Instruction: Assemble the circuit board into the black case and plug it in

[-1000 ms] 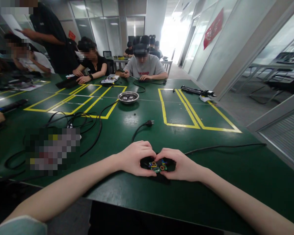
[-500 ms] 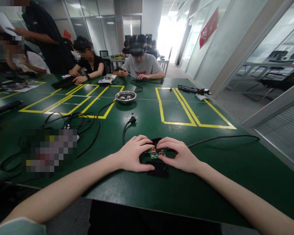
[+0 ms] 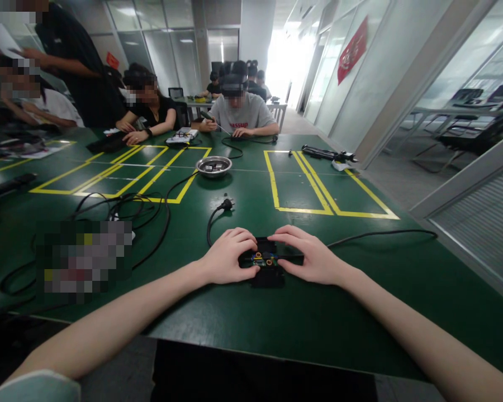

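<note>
Circuit board: we have the small green circuit board [image 3: 265, 261], with its copper-coloured rings, at the near middle of the green table [image 3: 218, 324], between our two hands.
Black casing: we see dark parts around the board, with one flat black piece [image 3: 268, 278] on its near side.
Left hand: our left hand [image 3: 226, 259] curves about the board's left end, fingers on the far side and thumb on the near; we cannot tell whether they grip it.
Right hand: our right hand [image 3: 312, 258] has fingers and thumb spread wide, their tips near the board's right end and far side.
Cords: just beyond our left hand we see a black plug [image 3: 226, 205]; a black cord [image 3: 385, 234] runs right from our right hand.
Bowl: farther off, left of centre, we have a metal bowl [image 3: 213, 166] with small metal parts inside.
Far side: we face a co-worker in a grey shirt [image 3: 247, 113], holding a tool [image 3: 207, 116].
</note>
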A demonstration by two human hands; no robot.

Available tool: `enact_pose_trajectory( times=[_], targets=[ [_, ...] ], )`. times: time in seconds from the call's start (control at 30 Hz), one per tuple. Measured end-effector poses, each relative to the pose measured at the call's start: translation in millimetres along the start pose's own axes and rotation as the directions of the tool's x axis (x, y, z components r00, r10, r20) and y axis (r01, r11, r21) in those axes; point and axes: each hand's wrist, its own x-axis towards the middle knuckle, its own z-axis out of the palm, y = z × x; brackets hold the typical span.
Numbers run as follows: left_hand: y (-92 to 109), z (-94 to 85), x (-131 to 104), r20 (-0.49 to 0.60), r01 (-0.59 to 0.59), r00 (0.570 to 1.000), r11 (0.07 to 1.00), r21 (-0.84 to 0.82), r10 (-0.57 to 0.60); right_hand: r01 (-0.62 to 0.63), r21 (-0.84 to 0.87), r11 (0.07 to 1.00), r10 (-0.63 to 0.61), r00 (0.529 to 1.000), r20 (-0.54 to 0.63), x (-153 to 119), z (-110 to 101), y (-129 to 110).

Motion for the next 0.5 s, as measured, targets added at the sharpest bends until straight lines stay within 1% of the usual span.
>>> enact_pose_trajectory(
  times=[0.07, 0.13, 0.17, 0.23, 0.37, 0.5],
  targets=[
    [-4, 0.0, 0, 0.002, -0.009, 1.000, 1.000, -0.005, 0.009, -0.036, -0.040, 0.999, 0.039, 0.996, 0.080, -1, -8, 7],
    [-10, 0.2, 0, 0.005, -0.012, 1.000, 1.000, -0.020, 0.012, -0.056, -0.023, 0.998, 0.059, 0.987, 0.146, -2, -11, 12],
    [-13, 0.1, 1, 0.007, -0.008, 1.000, 1.000, -0.030, 0.008, -0.062, -0.013, 0.998, 0.063, 0.985, 0.160, -2, -10, 13],
    [-18, -0.7, 1, 0.009, 0.000, 1.000, 0.999, -0.049, 0.001, -0.061, -0.019, 0.998, 0.063, 0.987, 0.149, -1, -6, 13],
    [-25, -3.7, 4, 0.053, -0.047, 0.997, 0.997, -0.060, 0.050, -0.048, -0.059, 0.997, 0.055, 0.992, 0.111, 0, 5, 6],
    [-25, -3.2, 4, 0.031, -0.077, 0.996, 0.994, -0.072, 0.079, -0.033, -0.081, 0.996, 0.041, 0.995, 0.095, 1, 9, 2]
  ],
)
